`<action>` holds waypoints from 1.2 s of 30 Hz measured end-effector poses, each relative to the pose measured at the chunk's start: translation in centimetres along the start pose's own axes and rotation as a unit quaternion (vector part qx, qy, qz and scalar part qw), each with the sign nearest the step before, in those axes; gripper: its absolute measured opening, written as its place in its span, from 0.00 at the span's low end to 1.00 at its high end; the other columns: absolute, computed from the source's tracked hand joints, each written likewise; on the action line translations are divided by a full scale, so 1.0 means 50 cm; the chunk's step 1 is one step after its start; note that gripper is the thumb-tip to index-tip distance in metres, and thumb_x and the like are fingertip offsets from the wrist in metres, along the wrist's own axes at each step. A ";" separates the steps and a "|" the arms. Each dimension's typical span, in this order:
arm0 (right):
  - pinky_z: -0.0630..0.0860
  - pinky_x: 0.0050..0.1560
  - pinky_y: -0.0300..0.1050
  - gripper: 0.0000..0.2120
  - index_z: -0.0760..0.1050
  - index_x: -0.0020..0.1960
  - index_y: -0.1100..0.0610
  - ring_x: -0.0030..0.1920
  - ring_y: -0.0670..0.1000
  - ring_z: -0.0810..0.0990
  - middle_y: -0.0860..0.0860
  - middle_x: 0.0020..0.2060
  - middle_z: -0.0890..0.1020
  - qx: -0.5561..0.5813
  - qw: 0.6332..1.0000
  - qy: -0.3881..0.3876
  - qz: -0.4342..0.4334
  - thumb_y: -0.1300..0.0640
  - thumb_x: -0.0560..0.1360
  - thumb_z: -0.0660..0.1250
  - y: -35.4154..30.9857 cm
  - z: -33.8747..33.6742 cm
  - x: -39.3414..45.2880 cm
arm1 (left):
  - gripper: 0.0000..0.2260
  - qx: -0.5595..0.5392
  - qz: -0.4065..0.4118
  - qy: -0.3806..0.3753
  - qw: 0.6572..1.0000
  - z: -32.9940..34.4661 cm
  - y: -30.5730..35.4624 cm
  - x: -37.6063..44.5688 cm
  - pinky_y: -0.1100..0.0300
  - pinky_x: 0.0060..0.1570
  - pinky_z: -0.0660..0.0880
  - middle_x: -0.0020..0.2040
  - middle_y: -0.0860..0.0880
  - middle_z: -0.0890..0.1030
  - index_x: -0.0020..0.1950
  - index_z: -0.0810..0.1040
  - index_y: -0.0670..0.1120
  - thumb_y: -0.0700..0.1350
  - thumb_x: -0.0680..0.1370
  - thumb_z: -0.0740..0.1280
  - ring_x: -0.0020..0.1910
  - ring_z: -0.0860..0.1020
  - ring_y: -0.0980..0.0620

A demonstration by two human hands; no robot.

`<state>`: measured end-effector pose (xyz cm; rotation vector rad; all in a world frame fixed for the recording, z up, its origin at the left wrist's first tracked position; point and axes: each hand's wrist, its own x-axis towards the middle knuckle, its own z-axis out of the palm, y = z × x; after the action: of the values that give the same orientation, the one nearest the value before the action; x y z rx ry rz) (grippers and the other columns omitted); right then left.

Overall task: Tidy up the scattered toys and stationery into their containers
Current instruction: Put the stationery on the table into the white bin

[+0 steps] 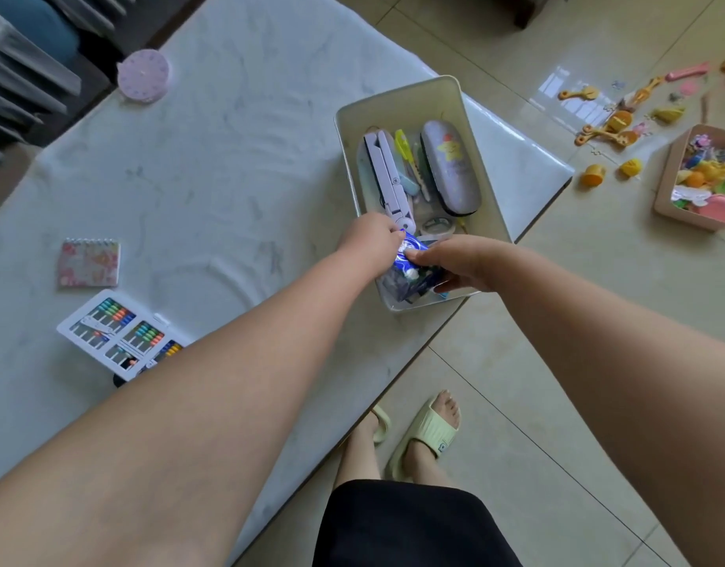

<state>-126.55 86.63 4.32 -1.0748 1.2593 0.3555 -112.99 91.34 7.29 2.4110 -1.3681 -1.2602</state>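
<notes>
- Head view: left hand (371, 243) and right hand (461, 261) both pinch blue pack (409, 255), together, over bin (487, 190) near end.
- Pack's long axis slants toward bin's near wall; hands equally close.

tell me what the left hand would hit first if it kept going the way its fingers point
Probably the folded lilac stand in the white bin, just beyond the left hand and the blue packet it grips; depth is unclear.
</notes>
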 end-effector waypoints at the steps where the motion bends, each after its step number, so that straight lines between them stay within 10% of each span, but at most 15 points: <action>1: 0.79 0.51 0.45 0.18 0.76 0.59 0.60 0.47 0.53 0.82 0.57 0.51 0.83 0.016 1.000 -0.011 0.007 0.48 0.77 0.68 0.001 -0.002 0.002 | 0.14 0.006 0.009 -0.003 1.000 0.002 -0.004 0.003 0.60 0.38 0.62 0.36 0.44 0.72 0.37 0.76 0.42 0.44 0.81 0.60 0.41 0.69 0.45; 12: 0.75 0.44 0.42 0.11 0.76 0.52 0.58 0.43 0.51 0.81 0.53 0.44 0.82 0.087 0.988 -0.112 0.064 0.51 0.81 0.61 0.015 -0.016 0.011 | 0.15 0.123 0.088 -0.091 0.984 -0.010 -0.015 0.019 0.56 0.44 0.70 0.50 0.42 0.80 0.53 0.77 0.41 0.53 0.81 0.60 0.52 0.77 0.43; 16: 0.72 0.54 0.43 0.12 0.73 0.58 0.61 0.45 0.51 0.78 0.55 0.47 0.80 0.098 0.990 -0.083 0.058 0.54 0.82 0.60 0.013 -0.023 0.024 | 0.14 0.178 0.093 -0.118 0.973 -0.015 0.009 0.024 0.56 0.35 0.64 0.40 0.47 0.73 0.47 0.71 0.44 0.54 0.81 0.61 0.44 0.71 0.44; 20: 0.70 0.54 0.44 0.12 0.72 0.62 0.65 0.50 0.53 0.75 0.58 0.51 0.78 0.150 0.987 -0.048 0.016 0.60 0.81 0.60 0.030 -0.019 0.035 | 0.24 0.182 0.108 -0.106 0.972 -0.020 0.007 0.024 0.56 0.43 0.67 0.49 0.43 0.76 0.61 0.73 0.41 0.59 0.76 0.66 0.47 0.73 0.44; 29: 0.69 0.50 0.44 0.23 0.71 0.69 0.46 0.52 0.50 0.75 0.48 0.55 0.77 -0.316 0.947 0.041 -0.046 0.43 0.75 0.67 -0.007 -0.022 0.022 | 0.26 0.268 0.168 -0.070 0.946 0.006 -0.013 0.024 0.55 0.54 0.66 0.55 0.47 0.80 0.62 0.69 0.49 0.57 0.70 0.73 0.56 0.76 0.43; 36: 0.73 0.44 0.46 0.25 0.73 0.54 0.55 0.47 0.55 0.77 0.52 0.45 0.78 -0.429 0.894 0.131 0.009 0.38 0.68 0.73 -0.026 0.014 0.031 | 0.16 0.327 0.141 -0.002 0.934 0.043 -0.024 0.009 0.57 0.57 0.63 0.58 0.46 0.75 0.59 0.77 0.52 0.55 0.73 0.71 0.61 0.67 0.45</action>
<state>-124.66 86.03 3.50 -1.9095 1.3752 0.8529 -113.56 92.37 5.07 2.4152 -2.3315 -0.8179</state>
